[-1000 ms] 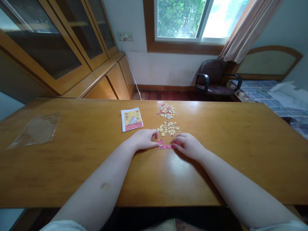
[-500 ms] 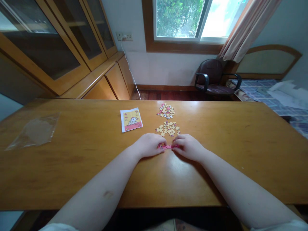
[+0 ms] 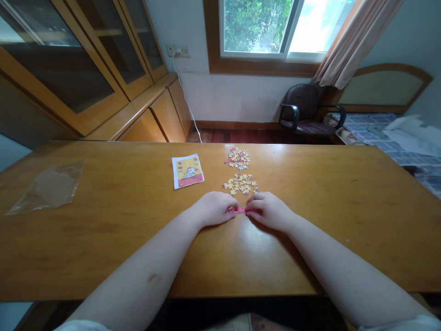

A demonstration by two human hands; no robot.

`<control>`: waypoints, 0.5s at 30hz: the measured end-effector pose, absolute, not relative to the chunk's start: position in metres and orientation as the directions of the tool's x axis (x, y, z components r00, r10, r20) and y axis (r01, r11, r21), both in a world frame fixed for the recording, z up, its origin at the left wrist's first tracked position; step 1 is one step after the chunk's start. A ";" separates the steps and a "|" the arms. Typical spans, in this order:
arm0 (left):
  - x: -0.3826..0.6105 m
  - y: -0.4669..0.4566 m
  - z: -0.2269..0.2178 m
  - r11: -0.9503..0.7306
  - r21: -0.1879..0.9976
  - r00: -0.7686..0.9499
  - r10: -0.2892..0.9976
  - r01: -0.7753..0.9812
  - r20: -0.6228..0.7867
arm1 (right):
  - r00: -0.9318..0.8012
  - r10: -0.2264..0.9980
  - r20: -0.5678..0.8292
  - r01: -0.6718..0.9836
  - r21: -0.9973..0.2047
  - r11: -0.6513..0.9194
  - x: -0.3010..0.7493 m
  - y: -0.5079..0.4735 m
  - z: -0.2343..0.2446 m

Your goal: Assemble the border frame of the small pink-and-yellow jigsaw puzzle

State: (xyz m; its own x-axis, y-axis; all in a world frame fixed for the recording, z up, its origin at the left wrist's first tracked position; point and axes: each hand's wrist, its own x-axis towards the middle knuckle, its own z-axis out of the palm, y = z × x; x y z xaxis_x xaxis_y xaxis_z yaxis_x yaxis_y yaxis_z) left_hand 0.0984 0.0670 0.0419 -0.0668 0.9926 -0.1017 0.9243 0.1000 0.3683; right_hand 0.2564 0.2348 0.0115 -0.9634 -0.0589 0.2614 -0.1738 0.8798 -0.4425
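Observation:
A narrow strip of joined pink puzzle pieces [image 3: 241,210] lies flat on the wooden table [image 3: 131,248]. My left hand [image 3: 217,208] closes its fingertips and thumb on the strip's left end. On the right end, my right hand [image 3: 268,210] grips it in the same way. Both ends are partly hidden under the fingers. Just beyond my hands is a loose pile of yellow puzzle pieces [image 3: 241,184]. Farther back sits a second pile of pink, white and yellow puzzle pieces [image 3: 238,158].
A picture card [image 3: 188,172] with a white cartoon figure on yellow and pink lies left of the piles. A clear plastic bag [image 3: 51,187] rests at the table's left. Beyond the table stand a glass-door cabinet [image 3: 138,87], an armchair [image 3: 303,108] and a bed [image 3: 382,138].

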 end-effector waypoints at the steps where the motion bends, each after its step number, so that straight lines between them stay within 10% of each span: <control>1: 0.098 0.067 0.042 0.098 0.371 -0.065 0.993 0.923 -0.100 | -0.963 -0.061 0.263 -0.176 -0.439 0.881 0.256 0.235 0.011; 15: 0.099 0.067 0.043 0.095 0.373 -0.062 0.993 0.923 -0.101 | -0.968 -0.070 0.240 -0.165 -0.399 0.902 0.257 0.232 0.016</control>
